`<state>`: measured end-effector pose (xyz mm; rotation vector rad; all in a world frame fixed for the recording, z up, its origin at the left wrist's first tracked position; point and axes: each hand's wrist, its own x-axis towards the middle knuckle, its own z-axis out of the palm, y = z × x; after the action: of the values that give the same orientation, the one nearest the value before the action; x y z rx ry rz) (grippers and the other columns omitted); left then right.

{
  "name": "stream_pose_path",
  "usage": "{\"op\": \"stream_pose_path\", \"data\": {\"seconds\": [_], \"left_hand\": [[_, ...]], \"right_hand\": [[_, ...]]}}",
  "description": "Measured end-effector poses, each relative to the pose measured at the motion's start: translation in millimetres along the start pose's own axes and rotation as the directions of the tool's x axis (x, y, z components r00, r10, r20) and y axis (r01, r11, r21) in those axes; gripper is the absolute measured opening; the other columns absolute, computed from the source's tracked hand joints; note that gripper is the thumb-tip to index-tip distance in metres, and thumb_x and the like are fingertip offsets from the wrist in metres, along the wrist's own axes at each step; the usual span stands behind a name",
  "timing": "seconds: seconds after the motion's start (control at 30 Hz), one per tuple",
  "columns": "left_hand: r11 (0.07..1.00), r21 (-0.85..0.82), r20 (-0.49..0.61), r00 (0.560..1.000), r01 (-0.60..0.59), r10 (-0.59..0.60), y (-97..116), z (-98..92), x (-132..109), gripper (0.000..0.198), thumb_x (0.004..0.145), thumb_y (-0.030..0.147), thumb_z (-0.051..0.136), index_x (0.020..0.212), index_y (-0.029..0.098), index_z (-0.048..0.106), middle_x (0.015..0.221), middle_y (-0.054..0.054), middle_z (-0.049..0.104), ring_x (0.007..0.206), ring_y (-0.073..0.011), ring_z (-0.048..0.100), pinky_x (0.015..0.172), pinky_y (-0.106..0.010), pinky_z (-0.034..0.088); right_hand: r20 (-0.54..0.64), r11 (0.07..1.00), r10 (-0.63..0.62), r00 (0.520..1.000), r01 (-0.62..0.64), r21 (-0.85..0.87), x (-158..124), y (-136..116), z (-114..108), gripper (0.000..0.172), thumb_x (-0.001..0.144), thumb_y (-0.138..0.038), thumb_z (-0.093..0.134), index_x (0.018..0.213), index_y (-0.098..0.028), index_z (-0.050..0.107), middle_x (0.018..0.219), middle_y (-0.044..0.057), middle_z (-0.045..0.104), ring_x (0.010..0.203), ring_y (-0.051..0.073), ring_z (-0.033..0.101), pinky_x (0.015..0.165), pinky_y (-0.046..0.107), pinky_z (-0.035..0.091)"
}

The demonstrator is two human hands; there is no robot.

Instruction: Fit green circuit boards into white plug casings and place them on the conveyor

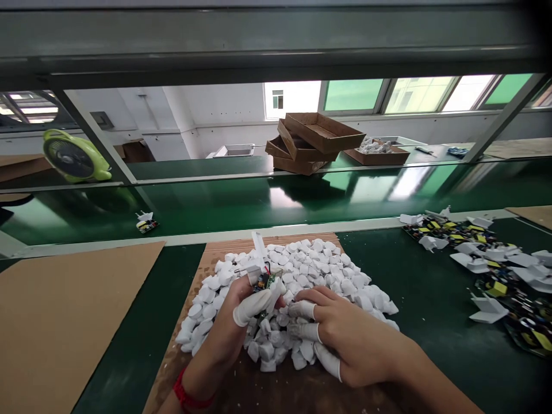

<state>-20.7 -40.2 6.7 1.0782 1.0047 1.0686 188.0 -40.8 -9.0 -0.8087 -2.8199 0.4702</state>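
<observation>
My left hand [241,307] is closed around a small circuit board [264,282] with a white plug piece [259,248] standing up from it and short red and black wires. White finger cots cover some of my fingers. Below and around it spreads a heap of small white caps or wrapped pieces [319,264], whose exact kind I cannot make out. Palm down over the heap's near right side, my right hand [340,333] has its cot-covered fingers bent and apart, with the tips touching the white pieces. Nothing held shows between its thumb and index finger.
The heap lies on a cardboard sheet [172,368]. Many boards with white plug pieces [487,259] are piled at right. One board [146,223] sits on the green belt [207,207]. Beyond stand stacked cardboard trays [319,135] and a green fan [73,156]. Another cardboard sheet [69,310] lies left.
</observation>
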Motion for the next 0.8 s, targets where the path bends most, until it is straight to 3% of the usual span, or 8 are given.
{"op": "stream_pose_path", "data": {"seconds": [0.13, 0.27, 0.37, 0.47, 0.57, 0.67, 0.8], "left_hand": [[1.000, -0.005, 0.044, 0.999, 0.004, -0.004, -2, -4.2, 2, 0.030, 0.073, 0.044, 0.065, 0.091, 0.020, 0.066, 0.073, -0.002, 0.068, 0.072, -0.0205, 0.059, 0.073, -0.032, 0.044], [1.000, 0.008, 0.049, 0.999, 0.022, -0.023, -1, -5.8, 4, 0.031, 0.072, 0.045, 0.067, 0.088, 0.019, 0.064, 0.076, -0.003, 0.069, 0.080, -0.0225, 0.060, 0.075, -0.031, 0.044], [0.999, 0.040, 0.044, 0.998, 0.032, -0.034, -2, -5.0, 4, 0.033, 0.071, 0.050, 0.066, 0.081, 0.019, 0.063, 0.080, -0.004, 0.069, 0.084, -0.0235, 0.060, 0.077, -0.032, 0.045], [0.998, 0.059, 0.027, 0.999, 0.028, -0.030, -3, -4.0, 4, 0.034, 0.072, 0.052, 0.065, 0.078, 0.018, 0.064, 0.080, -0.005, 0.068, 0.082, -0.0231, 0.060, 0.074, -0.032, 0.046], [0.998, 0.043, 0.015, 0.999, 0.035, -0.036, -3, -3.5, 4, 0.032, 0.072, 0.048, 0.067, 0.084, 0.018, 0.064, 0.080, -0.005, 0.068, 0.083, -0.0237, 0.061, 0.072, -0.031, 0.046], [0.999, 0.015, 0.007, 0.999, 0.042, -0.043, -2, -2.3, 5, 0.031, 0.070, 0.042, 0.070, 0.089, 0.018, 0.063, 0.082, -0.005, 0.069, 0.086, -0.0245, 0.062, 0.074, -0.031, 0.047], [1.000, 0.011, 0.001, 1.000, 0.013, -0.013, 2, -0.2, 7, 0.030, 0.067, 0.039, 0.072, 0.084, 0.017, 0.063, 0.078, -0.005, 0.069, 0.082, -0.0235, 0.063, 0.073, -0.030, 0.047]], "right_hand": [[-0.039, 0.999, -0.003, 0.999, 0.005, 0.046, -2, -1, -2, 0.016, 0.076, -0.018, 0.059, 0.085, -0.019, 0.072, 0.097, 0.011, 0.068, 0.115, 0.030, 0.049, 0.092, 0.043, 0.041], [-0.112, 0.995, -0.015, 0.994, 0.026, 0.098, -5, 0, -8, 0.016, 0.085, -0.020, 0.054, 0.085, -0.020, 0.070, 0.092, 0.009, 0.068, 0.106, 0.025, 0.054, 0.089, 0.039, 0.043], [-0.175, 0.994, 0.026, 0.984, -0.006, 0.113, -7, 2, -14, 0.021, 0.088, -0.018, 0.049, 0.098, -0.020, 0.067, 0.101, 0.009, 0.067, 0.102, 0.022, 0.055, 0.088, 0.037, 0.043], [-0.145, 0.998, 0.013, 0.989, -0.004, 0.067, -5, 2, -13, 0.024, 0.085, -0.019, 0.053, 0.104, -0.019, 0.067, 0.112, 0.011, 0.064, 0.112, 0.026, 0.051, 0.092, 0.041, 0.041], [-0.119, 1.000, -0.008, 0.993, 0.008, -0.005, 0, -1, -3, 0.026, 0.081, -0.023, 0.058, 0.105, -0.019, 0.068, 0.118, 0.013, 0.062, 0.120, 0.032, 0.046, 0.097, 0.046, 0.038], [-0.195, 0.999, 0.017, 0.981, -0.026, -0.045, 7, -9, 14, 0.025, 0.083, -0.024, 0.059, 0.106, -0.019, 0.067, 0.114, 0.014, 0.064, 0.120, 0.030, 0.046, 0.100, 0.047, 0.037], [-0.156, 0.987, -0.113, 0.981, 0.094, -0.127, 17, -24, 42, 0.016, 0.082, -0.026, 0.061, 0.086, -0.016, 0.073, 0.082, 0.011, 0.073, 0.126, 0.032, 0.043, 0.108, 0.046, 0.029]]}}
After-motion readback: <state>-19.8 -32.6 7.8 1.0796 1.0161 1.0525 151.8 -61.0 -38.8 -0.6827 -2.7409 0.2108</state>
